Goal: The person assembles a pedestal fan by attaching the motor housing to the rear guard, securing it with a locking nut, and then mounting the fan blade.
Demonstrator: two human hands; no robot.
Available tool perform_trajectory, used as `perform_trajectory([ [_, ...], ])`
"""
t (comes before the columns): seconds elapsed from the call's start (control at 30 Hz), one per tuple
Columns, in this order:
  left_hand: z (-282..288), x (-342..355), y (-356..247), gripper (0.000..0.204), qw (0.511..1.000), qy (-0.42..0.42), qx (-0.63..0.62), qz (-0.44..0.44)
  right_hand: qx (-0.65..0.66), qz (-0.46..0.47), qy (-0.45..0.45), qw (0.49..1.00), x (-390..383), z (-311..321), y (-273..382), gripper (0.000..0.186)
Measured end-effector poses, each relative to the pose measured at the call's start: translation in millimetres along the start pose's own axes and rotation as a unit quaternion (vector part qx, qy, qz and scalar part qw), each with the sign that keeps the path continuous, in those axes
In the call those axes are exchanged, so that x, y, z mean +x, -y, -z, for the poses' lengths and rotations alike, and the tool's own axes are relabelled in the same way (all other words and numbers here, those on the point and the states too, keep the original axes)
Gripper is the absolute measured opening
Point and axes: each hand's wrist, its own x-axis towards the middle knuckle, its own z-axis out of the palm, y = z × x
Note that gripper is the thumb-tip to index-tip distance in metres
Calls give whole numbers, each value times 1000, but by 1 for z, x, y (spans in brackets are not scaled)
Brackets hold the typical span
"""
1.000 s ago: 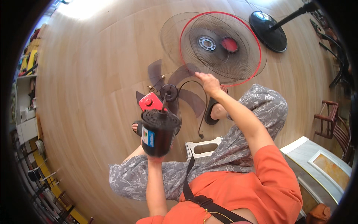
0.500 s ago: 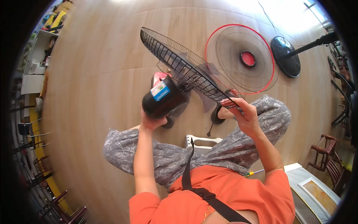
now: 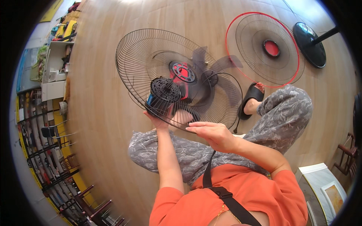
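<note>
My left hand is closed round a black fan motor housing with a blue label on its side. At the near rim of a round black wire fan grille, my right hand pinches the wire, its fingers reaching left. The grille stands tilted between me and the motor, so its wires cross in front of the housing. Its central ring lies up and right of the motor; whether the two are joined, I cannot tell. Dark see-through fan blades show beyond the grille, partly behind its wires.
Another wire grille with a red rim and red centre lies on the floor at far right. Beside it stands a round black fan base with a pole. A black slipper is on my right foot. Loaded shelves line the left side.
The grille has swung from nearly edge-on to showing its broad face, its near rim coming toward me. My right hand has moved left and nearer. The motor is now behind the wires.
</note>
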Motion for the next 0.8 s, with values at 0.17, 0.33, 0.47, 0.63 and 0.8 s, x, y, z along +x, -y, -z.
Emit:
perform_trajectory([
  [0.17, 39, 8, -11, 84, 996, -78, -27, -13, 75, -21, -46, 996, 16, -7, 7, 33],
  [0.33, 42, 7, -4, 92, 993, -77, -87, -27, 12, 39, 37, 998, 11, -6, 6, 41],
  [0.47, 41, 7, -14, 82, 994, -39, -104, 11, 19, 60, 73, 995, 13, -5, 21, 47],
  [0.63, 35, 4, -25, 81, 981, -37, -164, 101, 11, 109, 115, 987, 15, -4, 47, 53],
  [0.8, 3, 18, -39, 77, 997, -54, -26, 56, 51, 101, 104, 988, 31, -22, 71, 20],
])
